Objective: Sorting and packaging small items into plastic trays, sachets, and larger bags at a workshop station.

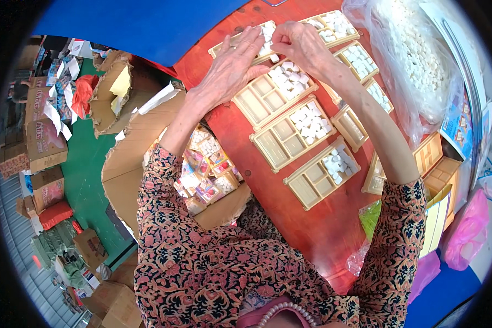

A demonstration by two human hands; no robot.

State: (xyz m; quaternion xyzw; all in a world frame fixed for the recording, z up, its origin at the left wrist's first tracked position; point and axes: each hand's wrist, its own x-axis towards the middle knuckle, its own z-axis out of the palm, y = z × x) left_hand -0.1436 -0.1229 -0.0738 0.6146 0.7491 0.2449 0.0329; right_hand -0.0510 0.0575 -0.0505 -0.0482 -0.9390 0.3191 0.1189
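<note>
At the far side of the red table, a cream divided tray [217, 51] holds small white pieces [268, 34] that look like marshmallows. My left hand [230, 64] lies over this tray, fingers stretched out, covering much of it. Just right of those pieces, my right hand [305, 46] has its fingers drawn together in a pinch; whether a piece is between them is hidden. A loose white piece [274, 57] sits between the hands at the tray's near edge. Closer to me stand three similar trays, a far one [250, 107], a middle one [267, 151] and a near one [302, 192], each with white pieces in one compartment.
More filled trays [358, 61] stand beyond my right forearm. A large transparent bag [421, 65] of white pieces lies at the right. Left of the table, an open cardboard box [132, 156] contains colourful packets [208, 183]. A pink plastic bag [467, 232] hangs at the right edge.
</note>
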